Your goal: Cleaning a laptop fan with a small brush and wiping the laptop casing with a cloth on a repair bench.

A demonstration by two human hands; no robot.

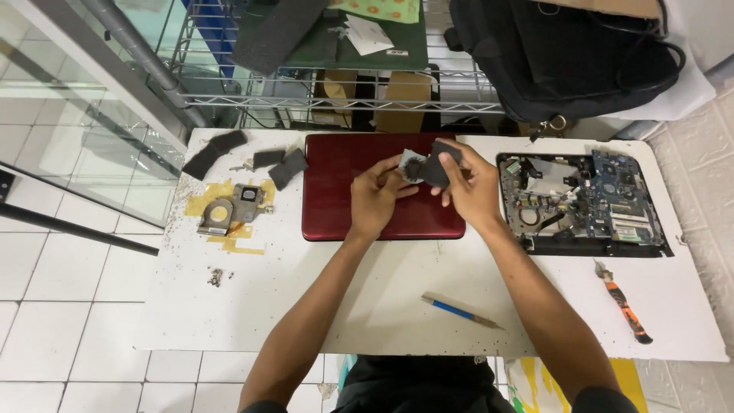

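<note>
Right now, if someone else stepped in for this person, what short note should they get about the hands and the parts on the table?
Left hand and right hand together hold a small dark part above the closed red laptop lid.
The opened laptop base, circuit board bare, lies to the right.
A metal cooling piece and dark pads lie to the left.
Blue-handled tool and orange-handled tool lie unused on the white table.
Base already open; the part is not set down.

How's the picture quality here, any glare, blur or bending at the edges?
Head view: even, bright light with soft shadows under the forearms; the white table looks slightly washed out; the left hand and right hand are a bit soft around the small dark part; wide-angle bending shows on the table's edges.
</note>
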